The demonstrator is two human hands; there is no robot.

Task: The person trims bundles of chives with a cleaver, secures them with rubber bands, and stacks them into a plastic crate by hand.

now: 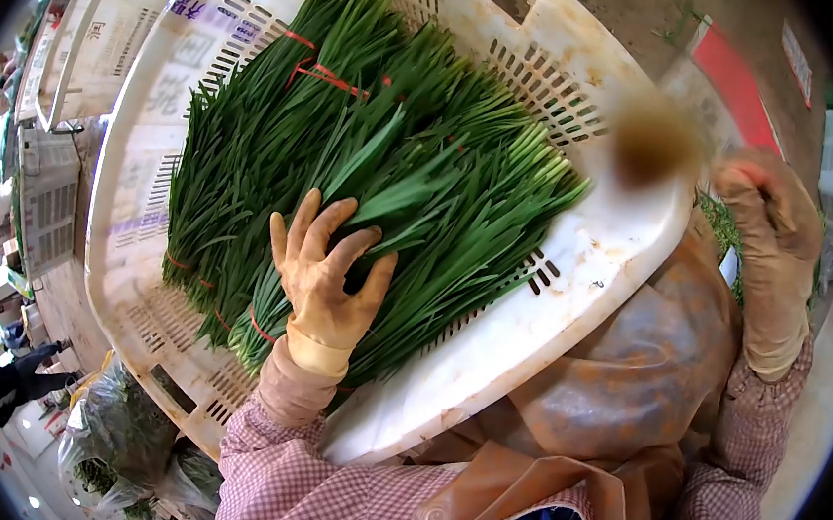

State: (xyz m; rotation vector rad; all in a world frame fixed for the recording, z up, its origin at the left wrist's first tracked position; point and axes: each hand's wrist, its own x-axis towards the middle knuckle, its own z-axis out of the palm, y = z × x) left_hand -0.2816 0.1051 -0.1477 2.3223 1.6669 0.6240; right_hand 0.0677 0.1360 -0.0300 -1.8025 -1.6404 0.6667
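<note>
Fingers (307, 226) of the gloved left hand (326, 277) lie spread and loose on green leaf bundles (237, 165), some tied with red bands (328, 80), inside a slotted white crate (584, 270). Right of the crate, the gloved right hand (767, 211) curls; whether it grips anything I cannot tell. A brown apron (625, 367) hangs below.

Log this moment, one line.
white slotted plastic crate: holds red-banded green leaf bundles | left hand: spread over bundles | right hand: outside crate
</note>
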